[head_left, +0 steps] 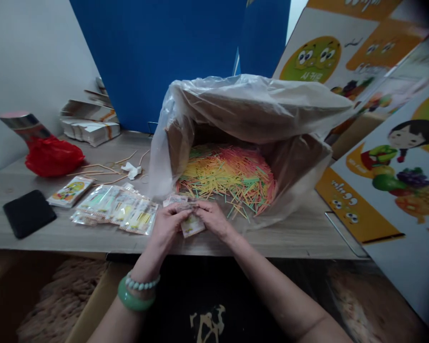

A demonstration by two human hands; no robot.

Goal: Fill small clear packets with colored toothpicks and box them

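Note:
Both my hands meet at the front of the table around a small printed plastic packet (193, 226). My left hand (169, 220) pinches its upper left side, and my right hand (211, 216) has its fingers closed at the upper right edge. What the packet contains I cannot make out. Another packet (175, 199) lies just behind my fingers. Beyond them a box lined with clear plastic (164, 143) lies with its opening toward me, and a heap of thin coloured sticks (225, 174) in yellow, pink and green spills to its mouth. Filled packets (121, 207) lie overlapping left of my hands.
Left on the table are a black flat pad (29, 213), a stack of printed cards (70, 191), a red plastic bag (53, 155), white crumpled paper (131, 170) and stacked folded cartons (89, 124). Large printed boards (389, 190) stand at the right, a blue panel (178, 43) behind.

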